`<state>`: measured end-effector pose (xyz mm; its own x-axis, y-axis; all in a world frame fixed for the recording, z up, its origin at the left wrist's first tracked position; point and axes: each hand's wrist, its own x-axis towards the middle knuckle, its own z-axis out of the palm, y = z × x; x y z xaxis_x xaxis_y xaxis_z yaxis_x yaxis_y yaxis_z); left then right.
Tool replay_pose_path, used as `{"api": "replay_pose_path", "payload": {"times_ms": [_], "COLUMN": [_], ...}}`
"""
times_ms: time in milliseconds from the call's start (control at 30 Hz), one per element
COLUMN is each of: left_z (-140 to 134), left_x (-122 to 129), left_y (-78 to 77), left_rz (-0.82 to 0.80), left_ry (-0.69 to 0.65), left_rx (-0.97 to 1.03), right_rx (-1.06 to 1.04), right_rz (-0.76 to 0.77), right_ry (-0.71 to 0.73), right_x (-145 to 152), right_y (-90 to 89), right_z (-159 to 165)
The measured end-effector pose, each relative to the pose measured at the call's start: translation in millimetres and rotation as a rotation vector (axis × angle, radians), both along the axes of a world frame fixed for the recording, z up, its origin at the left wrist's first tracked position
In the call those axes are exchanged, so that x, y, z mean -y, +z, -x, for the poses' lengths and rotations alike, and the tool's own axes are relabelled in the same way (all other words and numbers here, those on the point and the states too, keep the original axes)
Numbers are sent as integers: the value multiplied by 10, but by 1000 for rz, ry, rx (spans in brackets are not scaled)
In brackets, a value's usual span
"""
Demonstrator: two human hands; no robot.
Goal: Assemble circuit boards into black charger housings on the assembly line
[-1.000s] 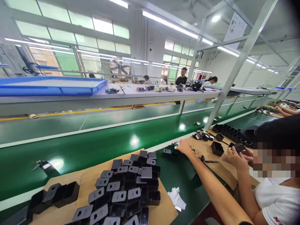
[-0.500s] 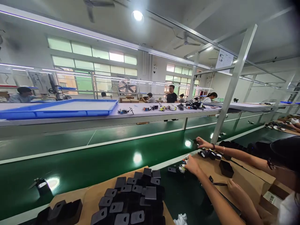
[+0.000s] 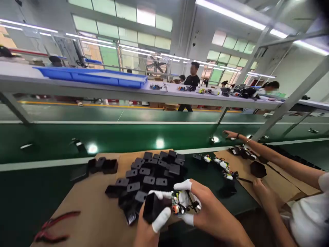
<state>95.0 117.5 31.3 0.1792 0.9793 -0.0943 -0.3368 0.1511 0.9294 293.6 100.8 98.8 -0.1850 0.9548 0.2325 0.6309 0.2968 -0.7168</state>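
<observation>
Biggest: green work surface (image 3: 125, 137), running behind & either side of the blk housing cluster (image 3: 149, 180), which is the ref pt here. Raised wht shelf (image 3: 17, 72) is farther back, beyond the cluster. Cardboard sheet (image 3: 87, 199) lies under the cluster & spreads out to its left. Co-worker w/ wht sleeve (image 3: 307, 216) is well right of the cluster, one arm out over the green surface. Blue tray (image 3: 89, 78) sits on the shelf, back & left of the cluster. Cluster itself = many box-shaped plastic pcs packed close, some w/ a cutout in the face. Short row of similar housings (image 3: 102, 165) just left of it.

L hand (image 3: 147, 230), at cluster's near side, has a narrow grip round one held housing (image 3: 152, 207), thumb one side, fingers the other. R hand (image 3: 205, 202), near side & a bit right of cluster, pinches a held PCB w/ mixed components (image 3: 177, 202), next to the housing; can't tell if the 2 touch. Red-handled pliers (image 3: 48, 223) on the cardboard, near-left of cluster. Loose PCBs (image 3: 222, 164) right of cluster. Smallest: wht finger cots (image 3: 161, 219) on both hands, same near side.
</observation>
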Motion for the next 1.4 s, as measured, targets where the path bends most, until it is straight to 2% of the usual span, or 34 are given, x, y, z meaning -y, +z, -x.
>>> {"api": "replay_pose_path", "payload": {"times_ms": [67, 167, 233, 367, 433, 500, 633, 700, 767, 867, 1000, 1167, 1300, 1400], "left_z": [36, 129, 185, 244, 262, 293, 407, 466, 506, 522, 487, 446, 426, 410], "left_x": [-29, 31, 108, 236, 273, 302, 365, 400, 431, 471, 504, 501, 492, 514], "left_y": [-58, -143, -174, -148, -118, -105, -133, -146, -159, -189, -212, -171, -155, -139], "left_rz": [82, 215, 287, 330, 272, 153, -128, -194, -205, -134, 9, 134, 360, 448], "left_ry": [-57, -13, 34, 86, 89, 129, 254, 280, 288, 267, 293, 384, 288, 211], "left_rx": [205, 367, 419, 446, 403, 289, -23, -108, -112, 18, 192, 409, 637, 656], "right_rx": [22, -20, -116, -511, -630, -620, -452, -455, -540, -710, -909, -1198, -1107, -1024], "right_rz": [21, 13, 16, 23, 7, -18, -30, -4, -7, -16, 104, 130, 159, 178], "right_ry": [68, 115, 91, 49, 42, 28, -68, -98, -113, -171, -174, -106, 56, 126], "right_x": [23, 27, 40, 87, 116, 152, 221, 240, 245, 227, 206, 283, 321, 259], "right_y": [50, -21, -164, -544, -667, -707, -660, -641, -635, -621, -609, -814, -987, -961], "right_z": [127, 215, 261, 377, 425, 452, 481, 522, 590, 709, 845, 993, 1029, 1015]}}
